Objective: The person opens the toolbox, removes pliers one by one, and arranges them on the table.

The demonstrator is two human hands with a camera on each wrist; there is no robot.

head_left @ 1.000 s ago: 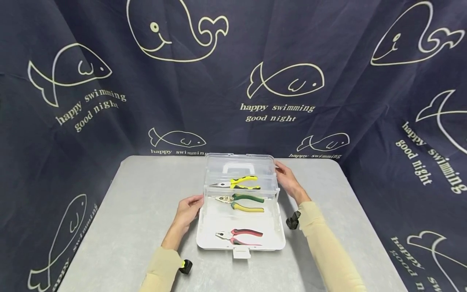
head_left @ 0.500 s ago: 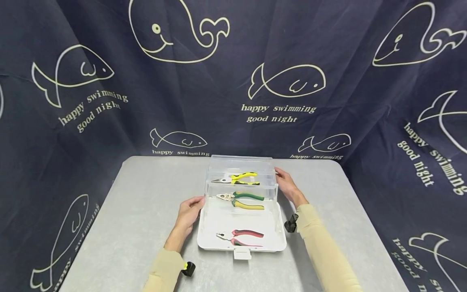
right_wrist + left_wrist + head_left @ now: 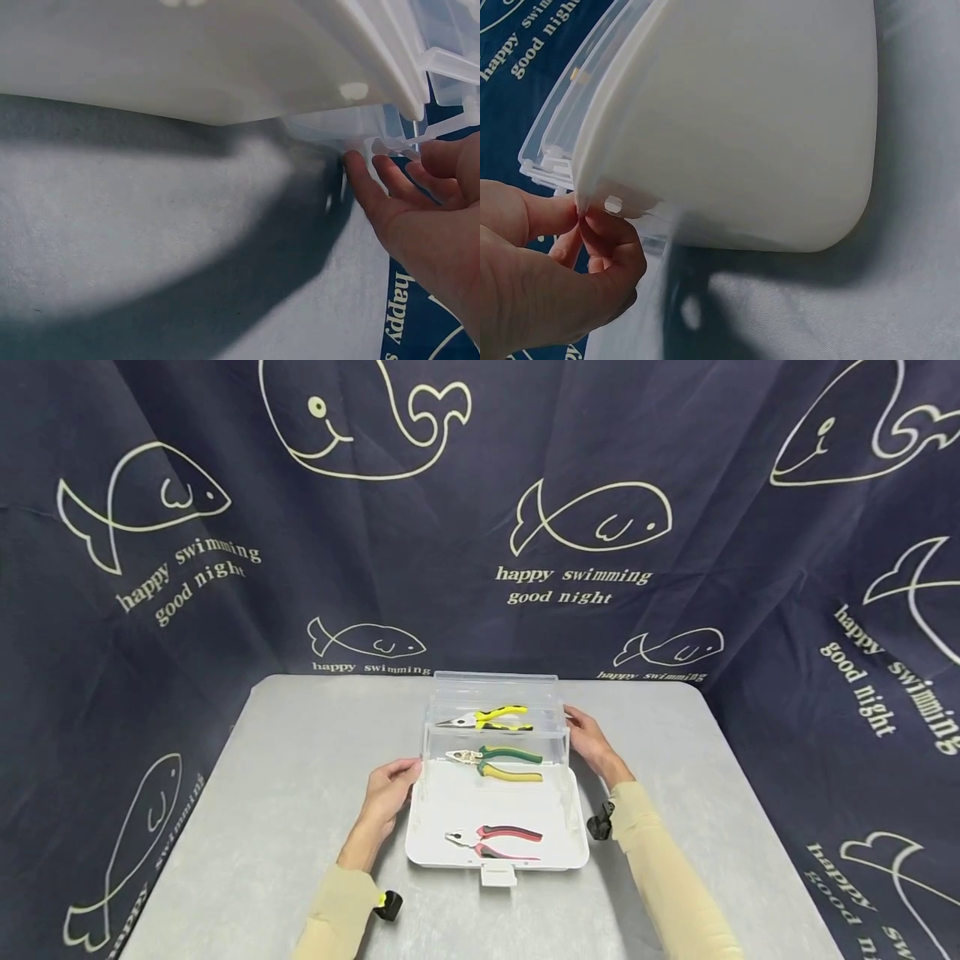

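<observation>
A toolbox stands spread out mid-table, with a white part and latch at the front and clear stepped tiers behind. Three pliers lie in it at separate levels: yellow-black needle-nose pliers at the back, green-yellow pliers in the middle, red-black pliers in front. My left hand pinches the white part's left edge between thumb and fingers. On the other side, my right hand grips the clear part, thumb and fingers around a clear strut.
The grey table shows on both sides of the toolbox. Dark blue cloth printed with fish and whales hangs close behind the back edge and along the sides. Wrist cameras sit on both wrists.
The clear back section has tilted, its handle outline no longer facing me, and the rear tiers spread slightly farther from the front. My right hand has lowered slightly; my left keeps its grip.
</observation>
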